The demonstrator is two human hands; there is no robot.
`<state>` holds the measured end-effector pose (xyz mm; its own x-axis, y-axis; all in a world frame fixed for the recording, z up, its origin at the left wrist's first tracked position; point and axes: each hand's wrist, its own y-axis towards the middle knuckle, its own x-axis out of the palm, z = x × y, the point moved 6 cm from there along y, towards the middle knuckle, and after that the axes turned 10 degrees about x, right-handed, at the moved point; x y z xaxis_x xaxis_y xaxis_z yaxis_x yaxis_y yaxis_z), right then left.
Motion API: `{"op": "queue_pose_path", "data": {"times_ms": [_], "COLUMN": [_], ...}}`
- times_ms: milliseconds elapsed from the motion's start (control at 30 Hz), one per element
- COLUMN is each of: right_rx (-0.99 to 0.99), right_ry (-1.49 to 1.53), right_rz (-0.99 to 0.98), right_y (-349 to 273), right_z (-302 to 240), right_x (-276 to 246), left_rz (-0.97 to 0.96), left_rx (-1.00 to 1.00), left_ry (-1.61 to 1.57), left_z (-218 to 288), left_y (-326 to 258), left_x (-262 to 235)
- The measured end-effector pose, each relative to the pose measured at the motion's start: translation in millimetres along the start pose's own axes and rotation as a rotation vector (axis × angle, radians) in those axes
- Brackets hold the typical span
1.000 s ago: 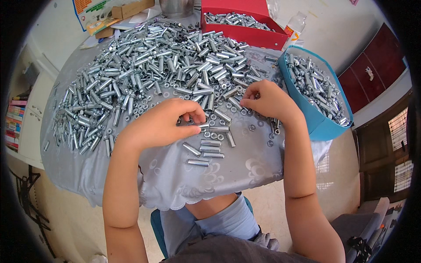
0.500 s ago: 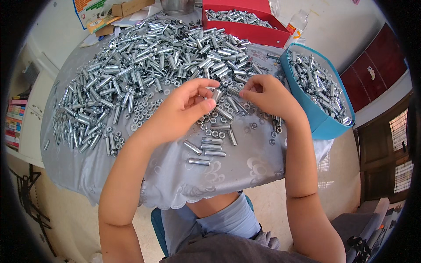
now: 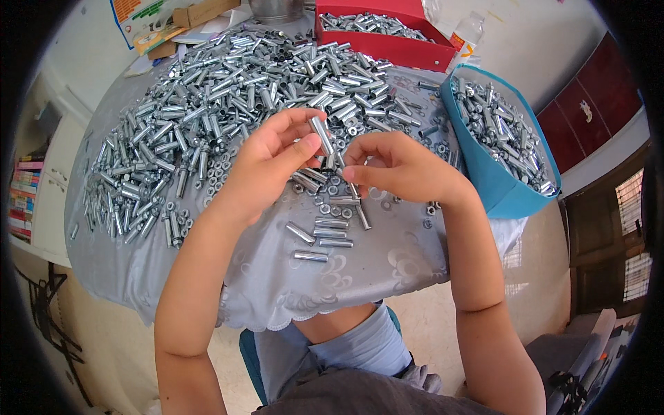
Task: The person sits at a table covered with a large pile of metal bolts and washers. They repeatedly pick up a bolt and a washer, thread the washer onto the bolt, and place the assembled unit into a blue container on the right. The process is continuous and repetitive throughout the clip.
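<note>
My left hand (image 3: 266,162) pinches a shiny metal sleeve (image 3: 321,135) between thumb and fingers, holding it tilted above the table. To its right, my right hand (image 3: 398,166) is closed on a thin metal bolt (image 3: 347,176), which slants downward and is partly covered by my fingers. Beneath both hands lie loose hex nuts (image 3: 324,209) and washers. Several separate metal sleeves (image 3: 311,256) rest on the tablecloth nearer to me. A large heap of metal sleeves and bolts (image 3: 207,104) spreads behind and to the left of my hands.
A blue fabric bin (image 3: 508,190) full of assembled bolts stands at the right. At the back are a red box (image 3: 387,50) of metal parts, a plastic bottle (image 3: 465,40) and a metal bucket (image 3: 277,10). A grey patterned tablecloth (image 3: 256,290) hangs over the table's near edge.
My left hand has moved slightly left and up with the sleeve. My right hand has come left and nearer to me, bringing the bolt beside the sleeve.
</note>
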<state>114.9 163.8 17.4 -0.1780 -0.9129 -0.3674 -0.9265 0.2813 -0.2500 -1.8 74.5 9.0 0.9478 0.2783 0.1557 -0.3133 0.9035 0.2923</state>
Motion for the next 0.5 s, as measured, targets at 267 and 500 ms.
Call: {"op": "queue_pose_path", "data": {"times_ms": [267, 500], "right_rx": [0.016, -0.179], "right_ry": [0.186, -0.004], "right_rz": [0.061, 0.272], "right_y": [-0.1, 1.1], "right_z": [0.7, -7.0], "right_x": [-7.6, -17.1], "left_rz": [0.07, 0.075], "left_rx": [0.073, 0.573], "left_ry": [0.125, 0.884], "left_z": [2.5, 27.4], "left_y": [-0.7, -7.6], "left_x": [-5.2, 4.5]}}
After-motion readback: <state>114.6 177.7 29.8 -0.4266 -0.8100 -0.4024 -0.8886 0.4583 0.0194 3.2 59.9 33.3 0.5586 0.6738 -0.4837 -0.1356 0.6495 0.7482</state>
